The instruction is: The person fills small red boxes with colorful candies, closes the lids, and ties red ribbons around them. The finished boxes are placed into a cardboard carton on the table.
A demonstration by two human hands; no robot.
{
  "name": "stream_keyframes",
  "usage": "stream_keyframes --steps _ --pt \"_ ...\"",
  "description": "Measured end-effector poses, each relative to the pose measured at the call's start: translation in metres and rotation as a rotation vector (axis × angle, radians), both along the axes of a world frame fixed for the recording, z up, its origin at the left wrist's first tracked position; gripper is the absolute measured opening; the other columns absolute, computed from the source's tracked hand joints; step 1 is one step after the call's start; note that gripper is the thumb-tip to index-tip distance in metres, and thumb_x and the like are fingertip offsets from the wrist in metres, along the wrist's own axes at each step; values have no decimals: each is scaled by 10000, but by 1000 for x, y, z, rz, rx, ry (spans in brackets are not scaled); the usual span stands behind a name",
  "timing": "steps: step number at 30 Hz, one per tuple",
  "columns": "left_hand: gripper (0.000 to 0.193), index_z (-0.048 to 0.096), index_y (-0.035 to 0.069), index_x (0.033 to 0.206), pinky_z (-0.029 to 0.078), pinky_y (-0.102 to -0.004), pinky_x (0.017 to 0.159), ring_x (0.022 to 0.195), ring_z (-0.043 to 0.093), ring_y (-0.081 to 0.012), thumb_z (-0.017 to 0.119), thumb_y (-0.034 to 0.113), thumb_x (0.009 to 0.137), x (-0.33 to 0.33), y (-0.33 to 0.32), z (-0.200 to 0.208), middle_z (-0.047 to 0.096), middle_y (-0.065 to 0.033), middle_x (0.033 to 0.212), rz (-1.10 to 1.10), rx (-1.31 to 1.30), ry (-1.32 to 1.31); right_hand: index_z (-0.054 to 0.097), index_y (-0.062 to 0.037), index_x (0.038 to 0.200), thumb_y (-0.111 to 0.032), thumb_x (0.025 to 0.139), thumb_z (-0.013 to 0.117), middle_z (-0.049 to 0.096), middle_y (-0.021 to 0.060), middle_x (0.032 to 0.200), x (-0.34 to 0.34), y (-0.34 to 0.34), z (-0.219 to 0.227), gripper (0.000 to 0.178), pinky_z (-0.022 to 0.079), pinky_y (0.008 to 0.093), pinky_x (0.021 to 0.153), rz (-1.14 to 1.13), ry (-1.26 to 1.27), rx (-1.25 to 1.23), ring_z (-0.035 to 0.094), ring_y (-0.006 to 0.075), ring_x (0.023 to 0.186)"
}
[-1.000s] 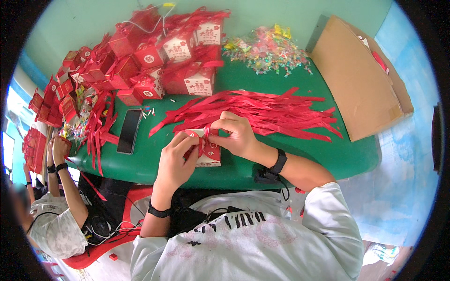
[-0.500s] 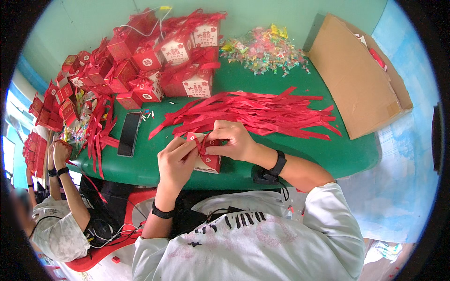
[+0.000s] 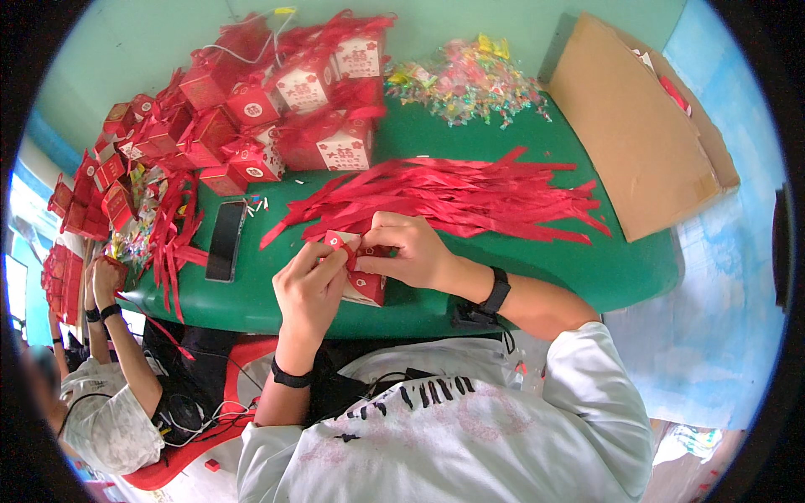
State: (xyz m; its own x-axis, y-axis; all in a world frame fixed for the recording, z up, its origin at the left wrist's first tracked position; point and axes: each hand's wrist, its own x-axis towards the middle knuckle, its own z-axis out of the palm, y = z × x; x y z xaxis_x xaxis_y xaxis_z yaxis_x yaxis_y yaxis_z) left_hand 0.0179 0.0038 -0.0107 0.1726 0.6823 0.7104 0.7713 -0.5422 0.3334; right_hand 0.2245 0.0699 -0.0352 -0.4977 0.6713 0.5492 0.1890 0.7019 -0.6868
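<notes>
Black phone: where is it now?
Head view, left of centre: the black phone lies on the green table, between red ribbons on its left and the left hand.

One phone (image 3: 225, 243) (black-screened), left of the left hand (image 3: 303, 287); one brown cardboard carton (image 3: 629, 130), right of the right hand (image 3: 415, 251).

The box (image 3: 367, 290) looks like smooth, thin card, its ribbon (image 3: 350, 255) a soft cloth with a slight sheen. Loose ribbons (image 3: 470, 201) share that satiny, fabric look. The tabletop (image 3: 579, 281) is smooth, with a low gloss. A phone (image 3: 224, 243) has a glossy, glass-like face; sweets (image 3: 470, 88) glint in crinkled, clear plastic wrappers. The carton (image 3: 641, 138) is matt brown cardboard, the shirt (image 3: 470, 432) soft, creased cloth.
</notes>
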Motion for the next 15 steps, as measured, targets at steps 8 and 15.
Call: stream_keyframes --steps 8,15 --pt "146 723 117 926 494 -396 788 845 649 -243 783 76 799 6 -3 27 653 -22 967 61 14 256 757 -105 1036 -287 959 727 641 93 885 -4 -12 8 200 555 441 636 -44 -58 25 683 321 760" --pt "130 735 123 920 491 -394 769 806 645 -237 790 84 809 7 -6 23 670 -13 934 86 47 245 715 -87 965 -233 924 730 623 91 859 -6 -17 15 152 567 421 614 -112 -96 270 680 309 737"
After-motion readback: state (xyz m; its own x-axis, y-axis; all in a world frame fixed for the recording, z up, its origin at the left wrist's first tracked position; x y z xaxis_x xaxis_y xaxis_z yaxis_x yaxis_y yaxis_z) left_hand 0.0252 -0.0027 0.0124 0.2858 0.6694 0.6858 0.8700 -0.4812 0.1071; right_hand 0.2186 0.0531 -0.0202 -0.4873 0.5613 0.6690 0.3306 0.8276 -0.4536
